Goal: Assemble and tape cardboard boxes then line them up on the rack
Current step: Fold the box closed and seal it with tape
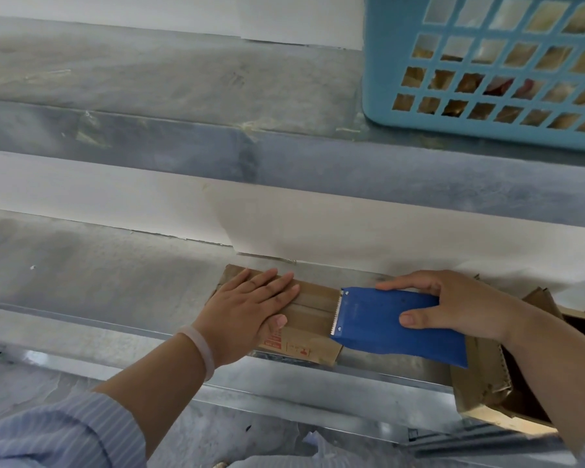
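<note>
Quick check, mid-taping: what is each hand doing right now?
Left hand: open, fingers flat, pressing down on the cardboard box.
Right hand: gripping the blue tape dispenser, its toothed edge at the box top.

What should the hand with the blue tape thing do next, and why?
Probably the right hand should draw the blue tape dispenser slightly further right, past the end of the cardboard box. Tape already lies along its top up to the toothed blade, and the left hand presses it down.
</note>
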The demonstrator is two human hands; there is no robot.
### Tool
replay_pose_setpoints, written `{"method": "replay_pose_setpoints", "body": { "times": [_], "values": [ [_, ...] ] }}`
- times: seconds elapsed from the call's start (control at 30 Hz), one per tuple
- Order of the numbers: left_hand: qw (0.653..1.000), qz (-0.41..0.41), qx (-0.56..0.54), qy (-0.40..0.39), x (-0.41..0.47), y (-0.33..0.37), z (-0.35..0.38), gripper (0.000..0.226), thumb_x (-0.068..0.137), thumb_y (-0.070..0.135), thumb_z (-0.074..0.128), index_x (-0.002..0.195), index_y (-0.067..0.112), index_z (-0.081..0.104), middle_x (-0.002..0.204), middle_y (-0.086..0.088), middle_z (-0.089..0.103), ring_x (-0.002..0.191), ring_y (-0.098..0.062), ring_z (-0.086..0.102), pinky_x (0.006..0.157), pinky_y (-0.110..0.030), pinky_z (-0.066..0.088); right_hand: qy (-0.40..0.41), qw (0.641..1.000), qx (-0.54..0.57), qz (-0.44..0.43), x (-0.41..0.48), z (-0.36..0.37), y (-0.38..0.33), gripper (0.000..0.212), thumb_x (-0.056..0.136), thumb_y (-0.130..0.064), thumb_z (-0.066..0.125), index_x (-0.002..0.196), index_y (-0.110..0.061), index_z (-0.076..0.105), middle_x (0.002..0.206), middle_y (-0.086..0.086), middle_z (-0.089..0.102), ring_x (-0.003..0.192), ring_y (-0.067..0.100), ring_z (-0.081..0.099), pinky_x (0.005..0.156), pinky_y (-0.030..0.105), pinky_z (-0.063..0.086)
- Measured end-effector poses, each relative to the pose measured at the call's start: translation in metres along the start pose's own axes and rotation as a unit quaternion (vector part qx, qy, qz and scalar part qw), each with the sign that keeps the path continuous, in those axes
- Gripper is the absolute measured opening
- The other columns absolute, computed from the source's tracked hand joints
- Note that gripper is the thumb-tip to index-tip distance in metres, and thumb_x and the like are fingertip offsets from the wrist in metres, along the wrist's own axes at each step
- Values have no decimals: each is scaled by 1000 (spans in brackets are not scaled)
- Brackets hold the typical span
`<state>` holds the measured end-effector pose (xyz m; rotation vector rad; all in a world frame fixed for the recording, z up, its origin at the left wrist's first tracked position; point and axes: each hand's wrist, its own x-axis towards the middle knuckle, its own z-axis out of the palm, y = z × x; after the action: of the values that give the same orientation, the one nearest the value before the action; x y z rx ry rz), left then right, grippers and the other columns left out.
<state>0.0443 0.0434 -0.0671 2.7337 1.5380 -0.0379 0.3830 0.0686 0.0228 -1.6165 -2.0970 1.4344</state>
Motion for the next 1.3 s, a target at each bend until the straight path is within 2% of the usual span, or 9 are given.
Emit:
{"method": "replay_pose_setpoints", "body": {
  "times": [0.13, 0.3, 0.47, 0.63, 0.67, 0.77, 0.87, 1.0, 1.3],
  "values": [
    [1000, 3, -12, 6, -1, -1, -2, 57, 99, 54, 4, 152, 35, 6, 159, 13, 5, 148, -12, 3, 121, -40, 3, -7, 1000, 1, 12, -16, -12, 11, 50, 60, -57, 75, 107, -66, 60, 109, -32, 67, 96, -5, 66, 82, 19, 50],
    [1000, 14, -5, -6, -5, -10, -3, 57, 97, 55, -1, 151, 36, -1, 159, 13, 0, 148, -12, -2, 121, -39, 2, -7, 1000, 2, 16, -16, -7, 11, 54, 56, -63, 74, 108, -68, 59, 106, -35, 66, 94, -8, 65, 82, 17, 51],
    [1000, -2, -6, -21, -8, -25, -12, 60, 93, 55, -5, 151, 37, 0, 159, 14, 0, 148, -12, -1, 121, -41, 3, 19, 1000, 15, -4, -2, 21, 10, 44, 72, -45, 82, 104, -65, 62, 99, -34, 67, 89, -9, 66, 67, 8, 51],
    [987, -121, -97, 45, 11, 6, -22, 72, 87, 66, 4, 140, 34, 41, 147, 9, 41, 138, -16, 33, 118, -39, 20, 28, 999, 28, -11, 4, 30, 6, 44, 71, -44, 83, 104, -65, 61, 100, -32, 68, 88, -6, 68, 70, 11, 53],
    [978, -157, -125, 51, 19, 15, -21, 74, 85, 69, 4, 138, 34, 41, 144, 7, 43, 137, -17, 34, 117, -42, 19, 27, 999, 29, -12, 6, 34, 5, 45, 71, -45, 84, 105, -65, 61, 101, -30, 69, 88, -5, 68, 71, 13, 54],
    [964, -241, -113, -6, 39, 35, -6, 81, 79, 78, -3, 149, 40, 14, 158, 6, 19, 148, -20, 5, 116, -53, -4, 32, 999, 19, -25, 12, 46, 0, 46, 72, -44, 83, 106, -66, 60, 104, -28, 67, 88, -6, 67, 72, 15, 56],
    [968, -242, -69, -21, 45, 34, 7, 82, 75, 80, -8, 148, 46, 0, 162, 6, 7, 148, -21, -7, 114, -57, -8, 39, 998, 26, -33, 12, 49, 0, 45, 75, -39, 82, 105, -66, 60, 107, -28, 66, 89, -7, 66, 70, 13, 54],
    [970, -231, -74, -26, 47, 29, 11, 78, 75, 82, -10, 146, 50, -2, 162, 8, 5, 148, -22, -9, 112, -57, -11, 33, 997, 67, -31, 2, 41, 3, 44, 74, -37, 83, 105, -62, 64, 104, -28, 68, 91, -3, 68, 70, 14, 55],
    [970, -228, -75, -31, 46, 29, 7, 80, 74, 82, -9, 145, 50, 5, 161, 9, 3, 148, -21, -10, 113, -57, -11, 6, 998, 58, -4, -14, 25, 5, 52, 58, -62, 76, 107, -66, 58, 104, -24, 70, 89, 0, 69, 75, 21, 58]
  ]
}}
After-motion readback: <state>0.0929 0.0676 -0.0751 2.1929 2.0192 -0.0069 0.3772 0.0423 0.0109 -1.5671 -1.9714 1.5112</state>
